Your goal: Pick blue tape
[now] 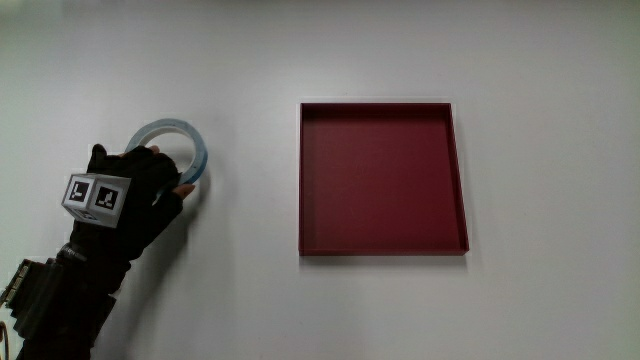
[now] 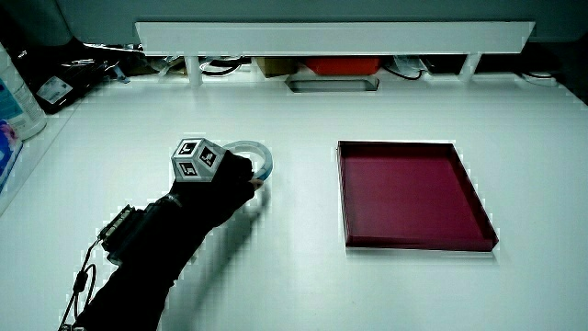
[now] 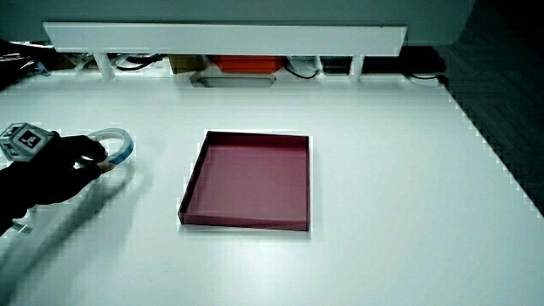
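Reaching across the plain white worktop with the black-gloved hand, forearm running back toward six o'clock and the small patterned cube riding on the back of the glove. Settling that hand over the pale blue ring-shaped roll of tape, covering the arc of the ring nearest the person and leaving the arc at twelve to three o'clock showing. Curling the fingers onto the ring, with a tip pressing its rim at about four o'clock; judging this to be clenching on the roll, not hovering released above it. Seeing the same in both side views: glove lapping over the ring, ring apparently lying flat on the worktop, not yet lifted as far as can be told.

Keeping well apart from the shallow square dark-red tray, sitting empty at three o'clock of the tape.

Approaching low and from the person's side, probably because a flat, thin ring offers only its rim to pinch. Judging the grasp as just forming, with the lift needing a firm hold so the roll is not slipping out.
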A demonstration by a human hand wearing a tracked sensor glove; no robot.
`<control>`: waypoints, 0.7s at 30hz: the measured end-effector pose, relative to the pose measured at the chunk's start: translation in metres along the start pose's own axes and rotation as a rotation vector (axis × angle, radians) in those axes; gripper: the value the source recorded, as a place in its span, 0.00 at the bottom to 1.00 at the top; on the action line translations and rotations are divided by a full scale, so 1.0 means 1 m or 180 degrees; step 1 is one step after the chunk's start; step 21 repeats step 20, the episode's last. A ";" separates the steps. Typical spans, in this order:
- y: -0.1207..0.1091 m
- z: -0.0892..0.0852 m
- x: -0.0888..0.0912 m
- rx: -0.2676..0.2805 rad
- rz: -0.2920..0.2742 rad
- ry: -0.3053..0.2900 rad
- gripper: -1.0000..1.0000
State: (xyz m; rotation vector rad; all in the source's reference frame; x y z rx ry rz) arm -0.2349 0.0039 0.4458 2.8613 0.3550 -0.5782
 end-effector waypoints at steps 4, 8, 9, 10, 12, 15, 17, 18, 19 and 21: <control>0.009 0.017 0.028 0.0025 -0.0168 0.0103 1.00; 0.020 0.022 0.045 0.0119 -0.0425 -0.0063 1.00; 0.024 0.026 0.053 0.0128 -0.0495 0.0014 1.00; 0.027 0.028 0.059 0.0139 -0.0561 -0.0020 1.00; 0.033 0.032 0.072 0.0113 -0.0600 0.0087 1.00; 0.048 -0.004 0.058 0.0310 -0.1079 -0.0514 1.00; 0.049 0.026 0.100 0.0192 -0.0864 -0.0083 1.00; 0.050 0.031 0.111 0.0070 -0.0713 0.0315 1.00; 0.054 0.026 0.115 0.0114 -0.0787 0.0183 1.00; 0.056 0.020 0.119 0.0099 -0.0692 0.0189 1.00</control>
